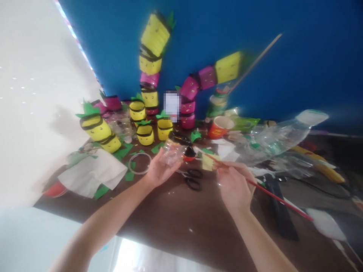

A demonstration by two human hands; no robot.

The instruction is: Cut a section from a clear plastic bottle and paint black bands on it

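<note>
My left hand (160, 168) is wrapped round a clear plastic cup or bottle piece (173, 152) near the middle of the table. A long red paintbrush (279, 200) lies in my right hand (234, 185), its fingers closed on the handle and its tip pointing left towards the clear piece. Just right of that piece sits a small pot with black on top and a red-orange base (189, 154). Black scissors (193, 178) rest on the brown table between my hands. A yellow paper piece (210, 161) lies beyond my right fingers.
Stacked yellow and purple cups (150, 98) with faces stand by the blue wall. At the back are an orange-red cup (217, 130) and clear bottles (283, 136). White cloth or paper (95, 172), green scraps and a clear ring (140, 163) lie left; a black strip (280, 211) lies right.
</note>
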